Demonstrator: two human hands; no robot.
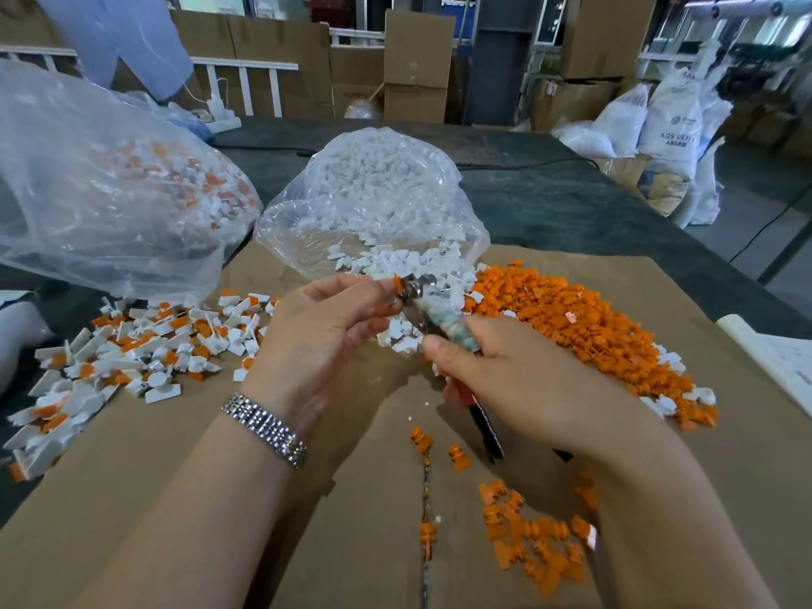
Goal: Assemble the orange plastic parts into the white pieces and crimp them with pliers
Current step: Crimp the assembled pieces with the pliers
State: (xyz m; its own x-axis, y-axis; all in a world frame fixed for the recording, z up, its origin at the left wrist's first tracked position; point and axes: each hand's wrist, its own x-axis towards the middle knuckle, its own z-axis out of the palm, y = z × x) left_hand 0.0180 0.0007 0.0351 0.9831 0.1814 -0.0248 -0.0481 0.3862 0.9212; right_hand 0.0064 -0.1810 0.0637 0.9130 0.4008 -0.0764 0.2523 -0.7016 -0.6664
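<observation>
Large clear plastic bag of assembled orange-and-white parts seen far left; loose pile of assembled white-and-orange pieces spread before it on brown cardboard sheet. Small orange-and-white plastic part pinched by left hand (silver bracelet at wrist). Part clamped in metal pliers, handles gripped by right hand. Open clear bag of white pieces behind; heap of loose orange plastic parts at right.

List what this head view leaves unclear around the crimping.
- Piece at the pliers tip: the left hand fingers cover it; only an orange edge shows.
- Pliers handles: mostly hidden inside the right hand.
- Left bag: wrinkled, glaring plastic blurs its contents.
- Sack lettering: cut off by its fold.
</observation>
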